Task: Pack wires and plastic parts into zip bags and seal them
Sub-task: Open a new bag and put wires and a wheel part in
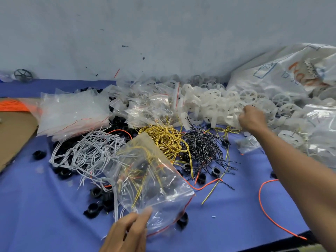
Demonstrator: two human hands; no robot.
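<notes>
At your far left a sheet of brown cardboard (14, 131) lies on the blue table cover (45, 206), with a bundle of orange wire (16, 106) at its far edge. Just right of it sits a stack of empty zip bags (72, 113) with red seal strips. In front of that stack, a tangle of white wires (85, 151) rests on scattered black plastic rings (94, 209).

Your left hand (127, 231) holds a clear zip bag (151, 180) by its near corner, thumb on top and fingers underneath, pinching the plastic. The bag holds a few yellow, white and orange wires and, it seems, a dark part; its red-edged mouth faces right and looks unsealed.

Behind the bag lie coiled yellow wires (167, 139), then a heap of black wires (203, 148). Further back, small filled bags (149, 110) sit against the wall.

Your right hand (251, 118) reaches into the pile of white plastic wheels (214, 106), fingers curled around one or more parts; exactly which, you cannot tell. A large printed sack (283, 73) spills more wheels at far right, and a loose orange wire (267, 211) trails across the cover.
</notes>
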